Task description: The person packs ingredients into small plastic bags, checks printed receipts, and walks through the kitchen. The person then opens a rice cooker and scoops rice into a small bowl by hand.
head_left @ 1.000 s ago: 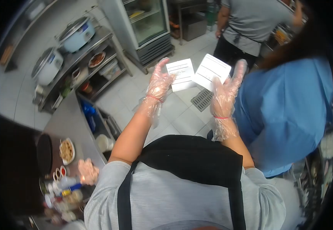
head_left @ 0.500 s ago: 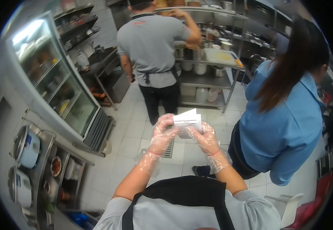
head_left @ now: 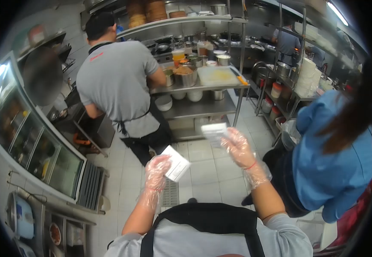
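Note:
My left hand (head_left: 157,170), in a clear plastic glove, grips a white printed paper slip (head_left: 178,164) by its left edge. Held apart from it, to the upper right, is a second paper slip (head_left: 214,132) with fainter print. My right hand (head_left: 238,147), gloved the same way with a red band at the wrist, pinches that slip at its right side. Both slips are in the air above the tiled floor, in front of my black apron (head_left: 207,218). The print is too small to read.
A person in a grey shirt (head_left: 117,81) stands at a steel prep table (head_left: 199,107) bearing pots and a white cutting board (head_left: 220,76). A person in blue (head_left: 336,158) is close on my right. At left stand a glass-door fridge (head_left: 36,132) and a rice cooker (head_left: 21,216).
My hands, together at the papers before, have separated, each now with a slip. The view has turned rightward, and the grey-shirted person has lowered the raised arm.

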Demonstrator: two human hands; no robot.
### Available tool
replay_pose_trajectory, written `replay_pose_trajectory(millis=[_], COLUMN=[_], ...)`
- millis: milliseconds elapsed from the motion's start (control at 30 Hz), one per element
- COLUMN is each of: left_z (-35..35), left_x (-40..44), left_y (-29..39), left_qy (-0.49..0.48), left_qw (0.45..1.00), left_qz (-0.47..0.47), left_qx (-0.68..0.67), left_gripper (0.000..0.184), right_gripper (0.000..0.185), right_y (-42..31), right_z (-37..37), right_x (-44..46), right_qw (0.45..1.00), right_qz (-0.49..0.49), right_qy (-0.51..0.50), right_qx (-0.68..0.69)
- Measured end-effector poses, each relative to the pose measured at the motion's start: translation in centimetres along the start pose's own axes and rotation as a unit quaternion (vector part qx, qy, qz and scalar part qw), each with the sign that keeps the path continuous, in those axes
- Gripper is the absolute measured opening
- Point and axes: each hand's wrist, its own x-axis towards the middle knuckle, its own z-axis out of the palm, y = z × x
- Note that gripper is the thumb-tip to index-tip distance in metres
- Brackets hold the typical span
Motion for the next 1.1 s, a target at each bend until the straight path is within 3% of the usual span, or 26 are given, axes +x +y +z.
replay_pose_trajectory(millis=[33,100,167,233,333,433,600,833,867,967,1100], left_z=[-0.6,-1.1,-1.9,-2.8,-3.0,-0.7,2.5,5.4,7.1,11.0,14.6], left_x=[1.6,4.3,7.7,11.4,17.0,21.6,27.4,31.5,32.2,33.9,35.4], left_y=[-0.5,-0.4,-0.3,-0.3,0.5,1.0,-0.2,-3.8,-4.2,-5.8,-7.0], left_qy=[0.015,0.034,0.050,0.060,0.060,0.065,0.092,0.265,0.289,0.332,0.372], left_qw=[0.999,0.997,0.991,0.976,0.978,0.984,0.959,0.918,0.918,0.907,0.888], left_qz=[0.035,0.060,0.096,0.143,0.145,0.109,0.139,0.163,0.158,0.150,0.159], left_qx=[0.028,0.039,0.084,0.155,0.138,0.122,0.229,0.247,0.222,0.213,0.219], left_gripper=[0.024,0.022,0.022,0.022,0.022,0.020,0.019,0.023,0.022,0.023,0.025], right_gripper=[0.026,0.040,0.052,0.056,0.031,0.019,0.025,0.024,0.021,0.019,0.014], right_y=[2.4,6.7,9.3,13.8,23.5,32.0,40.7,50.8,52.1,56.0,62.5], right_z=[-0.6,-1.3,-1.8,-3.5,-6.0,-8.1,-10.1,-11.5,-10.9,-10.9,-9.7], right_x=[1.8,6.4,12.5,18.2,26.3,32.7,43.3,58.5,60.4,65.2,68.5], right_qw=[0.998,0.972,0.959,0.962,0.967,0.952,0.868,0.849,0.825,0.831,0.840], right_qz=[-0.027,0.065,0.030,0.047,0.004,0.085,0.170,0.224,0.191,0.193,0.115], right_qy=[0.033,0.042,0.151,0.188,0.240,0.208,0.316,0.290,0.328,0.333,0.374], right_qx=[-0.037,0.221,0.239,0.191,0.087,0.207,0.343,0.381,0.418,0.402,0.377])
